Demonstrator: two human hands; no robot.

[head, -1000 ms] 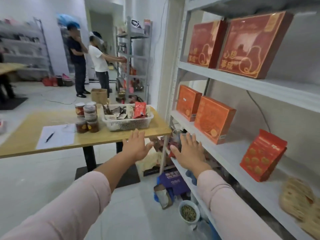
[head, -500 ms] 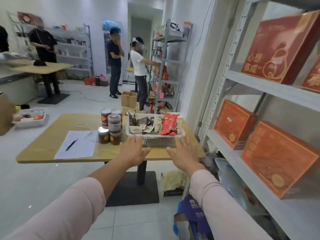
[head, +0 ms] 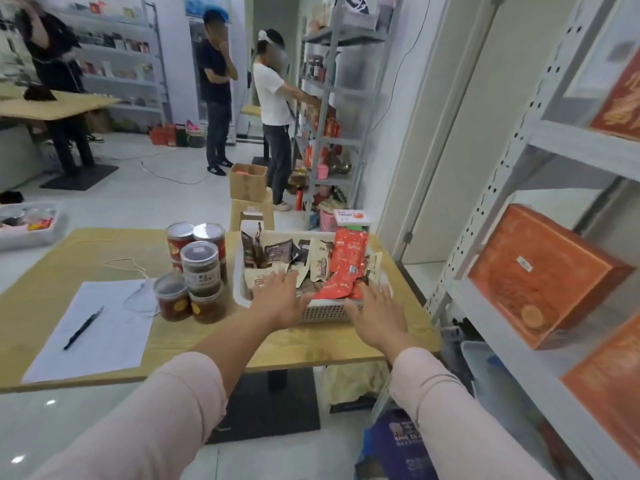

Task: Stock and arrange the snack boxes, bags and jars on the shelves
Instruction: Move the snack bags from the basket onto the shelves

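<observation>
At the slotted white plastic basket (head: 327,313): left hand (head: 281,297), right hand (head: 375,311), flat-fingered.

Both hands, left (head: 281,299) and right (head: 375,311), reach flat-fingered over the near rim of a white perforated plastic basket (head: 325,311) of snack bags at the wooden table's (head: 69,258) right edge, clear lidded jars (head: 199,268) beside it
</observation>
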